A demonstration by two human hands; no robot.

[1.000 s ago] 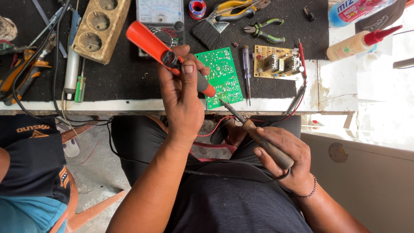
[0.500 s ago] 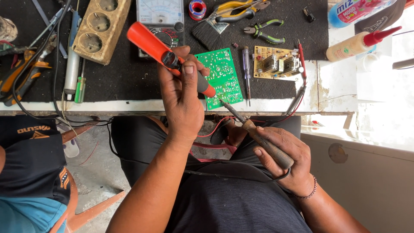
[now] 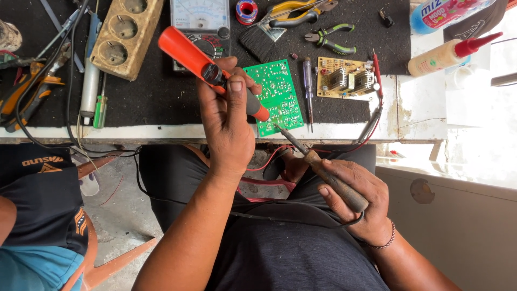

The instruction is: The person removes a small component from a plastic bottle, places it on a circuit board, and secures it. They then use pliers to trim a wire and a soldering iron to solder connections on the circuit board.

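My left hand (image 3: pixel 229 121) grips an orange desoldering pump (image 3: pixel 188 54), thumb on its black middle, with the nozzle end pointing down over a green circuit board (image 3: pixel 277 94) at the bench's front edge. My right hand (image 3: pixel 358 196) holds a soldering iron (image 3: pixel 323 170) by its brown wooden handle; the metal tip reaches up to the lower edge of the green board, close to the pump's nozzle. The iron's black cord loops across my lap.
On the black mat lie a tan circuit board (image 3: pixel 347 78), a tester screwdriver (image 3: pixel 308 89), an analog multimeter (image 3: pixel 199 21), a beige socket strip (image 3: pixel 126 35), pliers (image 3: pixel 328 35), a brush (image 3: pixel 266 37) and a glue bottle (image 3: pixel 444 54). Another person sits at the left (image 3: pixel 37 215).
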